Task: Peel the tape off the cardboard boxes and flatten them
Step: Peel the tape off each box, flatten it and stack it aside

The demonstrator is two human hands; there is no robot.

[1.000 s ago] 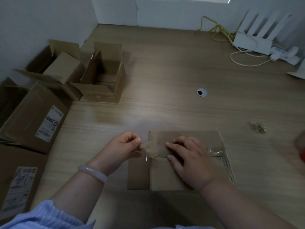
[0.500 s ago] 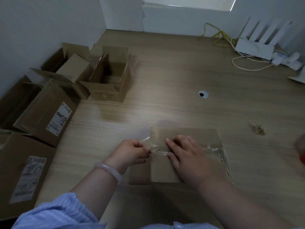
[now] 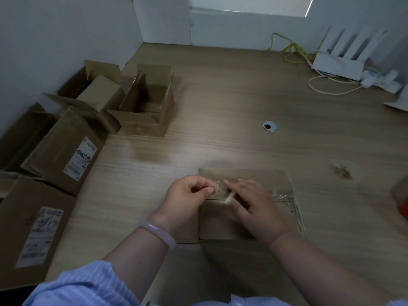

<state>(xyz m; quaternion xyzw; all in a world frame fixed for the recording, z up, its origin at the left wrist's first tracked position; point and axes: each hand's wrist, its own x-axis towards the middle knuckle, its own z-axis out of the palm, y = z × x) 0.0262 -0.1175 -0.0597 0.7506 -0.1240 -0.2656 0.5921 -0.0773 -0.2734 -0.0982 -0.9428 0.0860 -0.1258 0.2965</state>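
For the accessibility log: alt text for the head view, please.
The left hand pinches a strip of clear tape coming off a flattened cardboard box that the right hand presses onto a wooden table. More boxes sit at the left.

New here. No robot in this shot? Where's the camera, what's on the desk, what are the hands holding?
No robot: a person works bare-handed. The one picture comes from a wide-angle camera on their head, looking forward and down. On the wooden table lies a flattened cardboard box. The left hand pinches a strip of clear tape lifted off it; the right hand rests on the box, fingers straight. Open boxes and labelled boxes stand at the left edge. A white router sits far right.
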